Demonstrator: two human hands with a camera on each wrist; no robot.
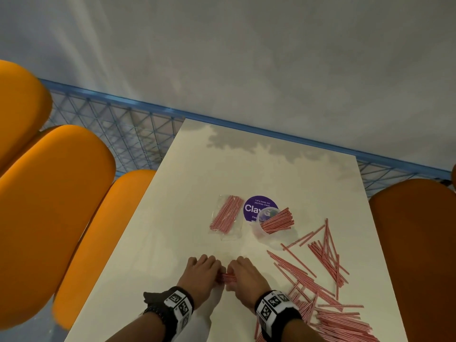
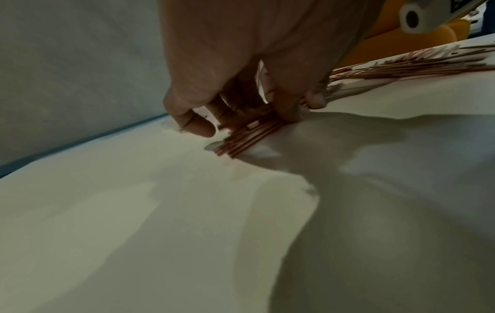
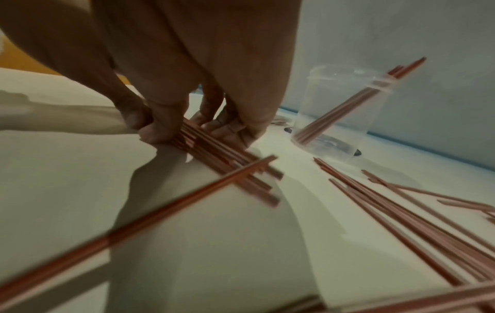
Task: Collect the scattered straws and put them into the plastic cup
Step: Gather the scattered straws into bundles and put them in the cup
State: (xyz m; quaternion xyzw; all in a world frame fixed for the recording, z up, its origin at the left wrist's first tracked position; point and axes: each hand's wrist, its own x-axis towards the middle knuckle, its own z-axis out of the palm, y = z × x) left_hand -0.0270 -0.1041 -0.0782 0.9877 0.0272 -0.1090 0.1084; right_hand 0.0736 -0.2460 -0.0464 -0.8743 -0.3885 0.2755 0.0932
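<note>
A small bundle of red-and-white straws [image 1: 227,277] lies flat on the white table [image 1: 172,218], held between both hands. My left hand [image 1: 204,272] curls its fingers over the bundle's left end [image 2: 241,141]. My right hand [image 1: 246,275] pinches the right part of the straw bundle [image 3: 214,152] between thumb and fingers. A clear plastic cup [image 1: 267,229] stands further back with several straws leaning out of it; in the right wrist view the cup [image 3: 337,118] stands upright. Many loose straws [image 1: 320,280] lie scattered to the right.
A clear packet of straws [image 1: 225,217] lies left of the cup, beside a round purple sticker [image 1: 256,206]. Orange chairs [image 1: 61,206] line the table's left side, a darker chair [image 1: 419,255] the right. A blue mesh rail [image 1: 123,124] runs behind.
</note>
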